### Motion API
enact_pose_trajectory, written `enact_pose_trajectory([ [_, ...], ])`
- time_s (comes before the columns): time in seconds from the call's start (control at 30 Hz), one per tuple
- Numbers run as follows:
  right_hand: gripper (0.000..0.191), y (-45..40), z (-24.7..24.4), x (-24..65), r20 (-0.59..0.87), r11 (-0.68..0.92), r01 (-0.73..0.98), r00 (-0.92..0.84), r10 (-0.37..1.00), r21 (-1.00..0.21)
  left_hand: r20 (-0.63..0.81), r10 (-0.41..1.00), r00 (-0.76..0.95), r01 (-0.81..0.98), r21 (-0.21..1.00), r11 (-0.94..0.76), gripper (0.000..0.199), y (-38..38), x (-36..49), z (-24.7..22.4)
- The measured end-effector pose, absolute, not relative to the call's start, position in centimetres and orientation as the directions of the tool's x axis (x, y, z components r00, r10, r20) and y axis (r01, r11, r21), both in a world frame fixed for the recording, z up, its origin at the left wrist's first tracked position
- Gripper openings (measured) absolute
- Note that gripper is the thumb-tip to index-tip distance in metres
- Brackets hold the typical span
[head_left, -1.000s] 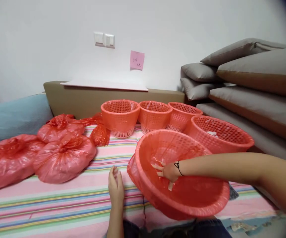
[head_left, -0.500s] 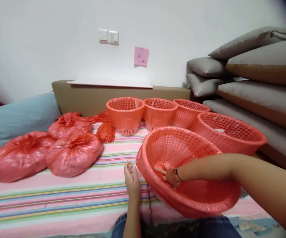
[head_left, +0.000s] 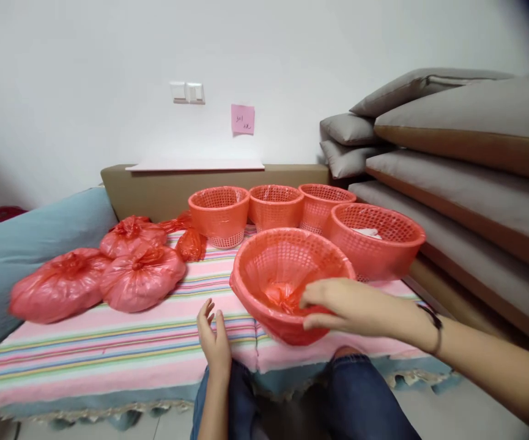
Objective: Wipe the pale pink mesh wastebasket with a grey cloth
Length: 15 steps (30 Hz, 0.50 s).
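A red mesh basket (head_left: pixel 255 292) lined with a thin red plastic bag (head_left: pixel 283 296) stands in front of me on the striped cloth. My right hand (head_left: pixel 344 305) is at its near right rim. The fingers curve over the inside and the thumb is apart on the outer side; no firm grip shows. My left hand (head_left: pixel 213 336) hovers left of the basket, fingers loosely spread, holding nothing and apart from the basket. Behind stand more lined baskets (head_left: pixel 221 217) in a curved row. The rightmost basket (head_left: pixel 383 250) has something white inside.
Several knotted, filled red bags (head_left: pixel 138 281) lie on the left of the striped cloth (head_left: pixel 122 360). A small crumpled red bag (head_left: pixel 191 245) is beside the back baskets. Grey cushions (head_left: pixel 457 171) are stacked at the right. A blue cushion (head_left: pixel 48 238) borders the left side.
The front basket has gone from tilted to more upright and sits farther from me. My right hand has come up from inside it to the rim. The view has shifted too.
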State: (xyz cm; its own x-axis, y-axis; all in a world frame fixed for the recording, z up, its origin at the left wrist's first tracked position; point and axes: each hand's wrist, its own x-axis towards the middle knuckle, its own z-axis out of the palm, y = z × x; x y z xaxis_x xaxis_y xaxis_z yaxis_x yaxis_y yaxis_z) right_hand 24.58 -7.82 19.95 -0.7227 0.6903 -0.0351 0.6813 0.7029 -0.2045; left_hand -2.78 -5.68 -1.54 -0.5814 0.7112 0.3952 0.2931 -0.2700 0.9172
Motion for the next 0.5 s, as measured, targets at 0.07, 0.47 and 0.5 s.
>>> enact_pose_trajectory([
  [0.07, 0.017, -10.9, 18.6, 26.2, 0.046, 0.717, 0.680, -0.720, 0.693, -0.154, 0.438, 0.719, -0.540, 0.332, 0.895, -0.297, 0.039, -8.8, -1.6, 1.6],
  [0.47, 0.015, -17.3, 14.5, 27.4, -0.007, 0.724, 0.658, -0.741, 0.672, -0.207, 0.006, 0.993, -0.114, 0.090, 0.996, 0.004, 0.050, -19.6, 4.3, 7.4],
  [0.5, 0.018, -16.2, 14.6, 27.2, -0.014, 0.717, 0.664, -0.736, 0.677, -0.211, 0.002, 0.994, -0.107, 0.100, 0.995, 0.008, 0.050, -20.1, 4.5, 7.3],
])
